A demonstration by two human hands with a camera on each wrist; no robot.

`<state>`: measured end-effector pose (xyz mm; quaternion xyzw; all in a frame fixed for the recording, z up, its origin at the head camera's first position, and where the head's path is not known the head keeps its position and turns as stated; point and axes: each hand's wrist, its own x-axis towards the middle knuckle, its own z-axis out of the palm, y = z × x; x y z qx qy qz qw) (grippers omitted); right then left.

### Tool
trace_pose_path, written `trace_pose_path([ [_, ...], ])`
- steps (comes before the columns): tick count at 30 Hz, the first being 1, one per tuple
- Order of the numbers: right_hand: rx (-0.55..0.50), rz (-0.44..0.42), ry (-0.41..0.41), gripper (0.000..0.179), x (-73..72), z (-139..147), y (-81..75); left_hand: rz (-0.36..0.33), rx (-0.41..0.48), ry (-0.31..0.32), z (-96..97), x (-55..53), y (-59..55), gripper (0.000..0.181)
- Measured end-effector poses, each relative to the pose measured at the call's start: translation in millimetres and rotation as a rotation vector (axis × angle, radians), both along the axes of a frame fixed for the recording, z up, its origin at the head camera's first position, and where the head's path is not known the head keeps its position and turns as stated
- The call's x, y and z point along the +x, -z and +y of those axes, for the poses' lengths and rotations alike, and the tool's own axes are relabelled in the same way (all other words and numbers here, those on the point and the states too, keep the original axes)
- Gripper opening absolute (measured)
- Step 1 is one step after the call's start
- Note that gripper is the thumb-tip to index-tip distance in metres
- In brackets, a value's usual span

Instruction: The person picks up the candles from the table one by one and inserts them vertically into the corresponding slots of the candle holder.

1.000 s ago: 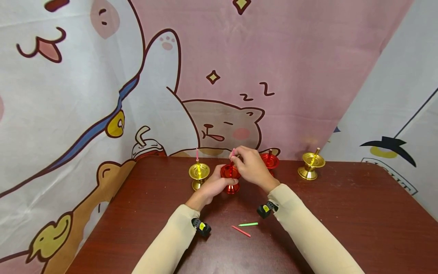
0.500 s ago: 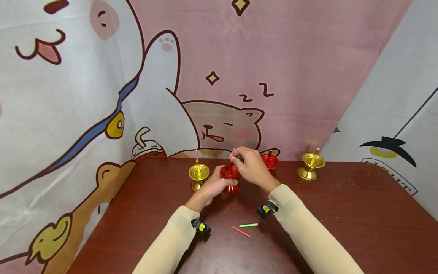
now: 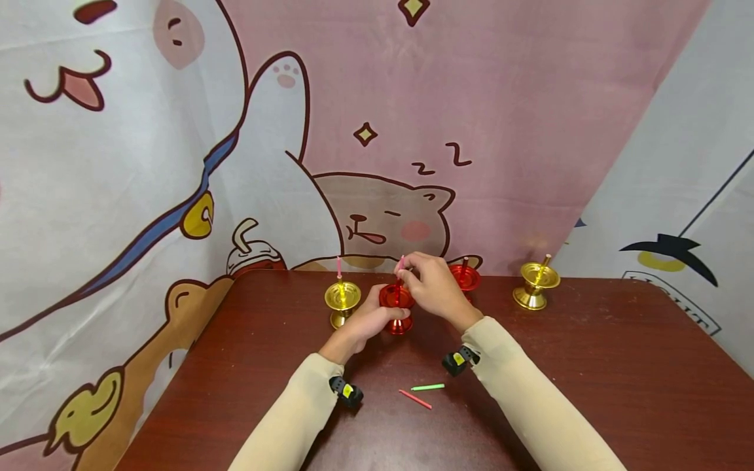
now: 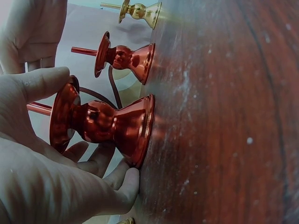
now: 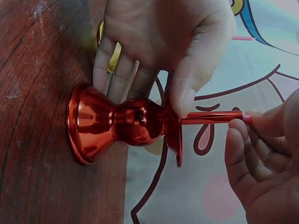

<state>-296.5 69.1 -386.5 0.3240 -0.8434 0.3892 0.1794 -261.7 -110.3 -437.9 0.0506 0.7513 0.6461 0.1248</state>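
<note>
A shiny red metal candle holder stands on the table in front of me, its dish on a rounded stem and flared base. My left hand grips it from the left; in the right wrist view the thumb presses the dish rim, with the fingers behind the stem. My right hand pinches a pink candle at the tip of the holder's upright red tube. Most of the candle is hidden by the fingers and tube.
A gold holder with a pink candle stands left. A second red holder is behind my right hand, and another gold holder is farther right. Green and red candles lie nearer on the brown table. A cartoon cloth hangs behind.
</note>
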Motion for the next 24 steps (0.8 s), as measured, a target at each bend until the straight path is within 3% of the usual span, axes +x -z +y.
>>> trace_pose_path([
  [10,0.021,0.060,-0.005,0.007,1.0,-1.8,1.8,0.001,-0.008,0.002,-0.3,0.2,1.1,0.077],
  [24,0.012,0.062,-0.014,0.006,3.8,-2.2,4.7,0.007,-0.005,0.001,-0.3,2.4,-0.9,0.076],
])
